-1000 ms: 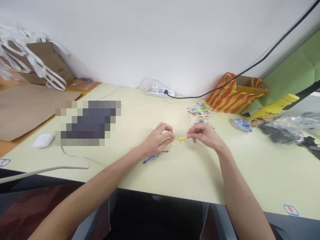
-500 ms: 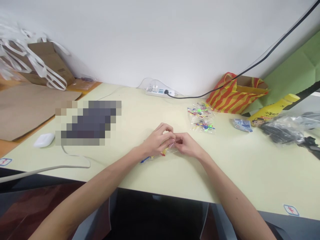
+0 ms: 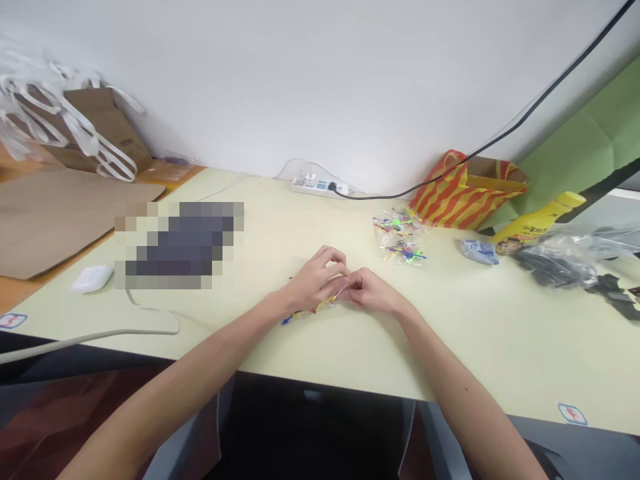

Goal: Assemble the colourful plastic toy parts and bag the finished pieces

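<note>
Pale table (image 3: 480, 347): it spans the space before you; the small clear bag (image 3: 307, 314) lies on it near the front edge, under your left hand.
Brown paper bag (image 3: 105, 120): at your far left, white straps (image 3: 83, 127) draped across it; you cannot see what it holds.
Striped bag (image 3: 463, 200): red and yellow, by the wall to your right, its mouth gaping, its contents hidden from you.
Yellow bottle (image 3: 537, 220): capped, beside the striped bag; you see dark characters and a printed figure, too small to read surely.
Clear wrapping (image 3: 555, 263): just in front of the bottle, dark items inside.
Left hand (image 3: 317, 280): your fingers curl over the small clear bag, thumb and fingertip gripping its film.
Right hand (image 3: 370, 291): your fingertips bend together at the bag's right end, meeting the left ones; you cannot tell whether they pinch anything.
Power strip (image 3: 320, 187): along the wall, a black plug (image 3: 333, 187) in it.
Small clear bag's contents: you can make out blue, yellow and red pieces.
Two filled packets (image 3: 404, 253): beyond your right hand, one behind the other, holding small multicoloured pieces.
Blue-and-white packet (image 3: 479, 252): near the bottle, its print blurred.
Edge stickers (image 3: 573, 413): red marks framed in blue, illegible to you.
</note>
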The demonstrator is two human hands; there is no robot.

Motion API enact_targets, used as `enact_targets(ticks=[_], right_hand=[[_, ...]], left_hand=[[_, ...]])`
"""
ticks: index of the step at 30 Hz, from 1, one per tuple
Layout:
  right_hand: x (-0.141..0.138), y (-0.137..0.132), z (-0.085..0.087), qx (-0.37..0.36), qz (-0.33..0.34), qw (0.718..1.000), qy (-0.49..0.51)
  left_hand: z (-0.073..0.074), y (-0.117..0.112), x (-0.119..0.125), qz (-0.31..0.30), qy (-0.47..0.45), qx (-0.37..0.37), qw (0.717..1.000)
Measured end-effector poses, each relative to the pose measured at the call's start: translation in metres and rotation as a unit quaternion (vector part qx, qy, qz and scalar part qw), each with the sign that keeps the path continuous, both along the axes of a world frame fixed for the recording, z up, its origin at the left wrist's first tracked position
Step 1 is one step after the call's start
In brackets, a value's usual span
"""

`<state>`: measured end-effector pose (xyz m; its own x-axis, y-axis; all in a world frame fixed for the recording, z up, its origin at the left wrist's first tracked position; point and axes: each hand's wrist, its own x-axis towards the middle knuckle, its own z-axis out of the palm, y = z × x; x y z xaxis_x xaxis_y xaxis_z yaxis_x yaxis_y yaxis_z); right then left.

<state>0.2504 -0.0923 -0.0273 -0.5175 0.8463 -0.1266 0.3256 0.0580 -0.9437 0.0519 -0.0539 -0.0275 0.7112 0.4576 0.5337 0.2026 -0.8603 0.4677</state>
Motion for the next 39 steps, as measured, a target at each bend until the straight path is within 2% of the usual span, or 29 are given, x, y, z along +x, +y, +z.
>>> enact_targets(ticks=[7, 18, 25, 30, 39], right_hand=[[-0.01, 0.0, -0.013, 0.007, -0.02, 0.998, 0.055], [-0.014, -0.003, -0.012, 0.042, -0.034, 0.998, 0.027], [-0.018, -0.005, -0.011, 0.029, -0.005, 0.999, 0.038], [-0.018, -0.004, -0.011, 0.03, -0.026, 0.998, 0.045], [-0.014, 0.001, -0.015, 0.066, -0.085, 0.992, 0.065]], left_hand=[[0.0, -0.001, 0.0, -0.005, 0.011, -0.01, 1.0], [0.001, -0.002, 0.0, -0.006, 0.018, -0.012, 1.0], [0.0, -0.001, 0.001, 0.019, -0.007, -0.014, 1.0], [-0.002, 0.002, 0.002, 0.03, -0.019, -0.001, 0.999], [-0.001, 0.01, -0.003, 0.121, -0.035, 0.022, 0.992]])
